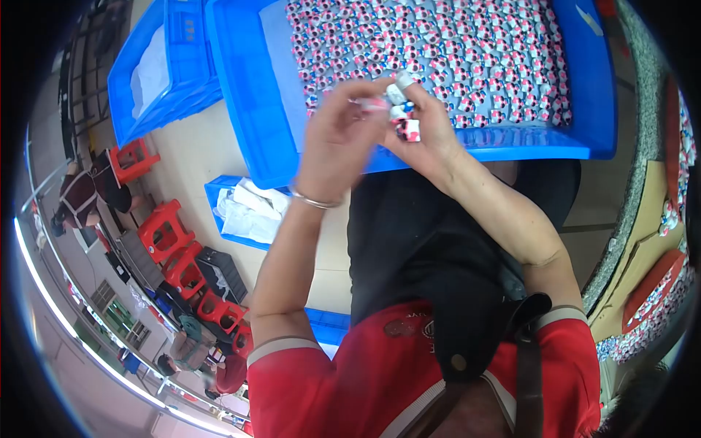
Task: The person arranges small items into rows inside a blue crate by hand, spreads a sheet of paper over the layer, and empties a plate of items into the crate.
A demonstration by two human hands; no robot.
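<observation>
My right hand [434, 140] is closed around a few small painted plastic pieces [410, 130] in white, pink, black and blue. A finger of that hand wears a white wrapping [404, 79]. My left hand [342, 135], smeared by motion and with a bangle at the wrist, pinches a small pink-and-white piece [375, 104] close to the right hand. Both hands are above the near side of a large blue plastic tray [257, 102]. Rows of similar small painted pieces [438, 44] lie on the tray's pale lining.
Another blue crate [182, 66] with a white sheet stands to the left. Below it is a blue bin [223, 212] holding white bags. Red stools [164, 226] and other people are farther left. On the right, a speckled counter edge [642, 124] borders more painted pieces [653, 314].
</observation>
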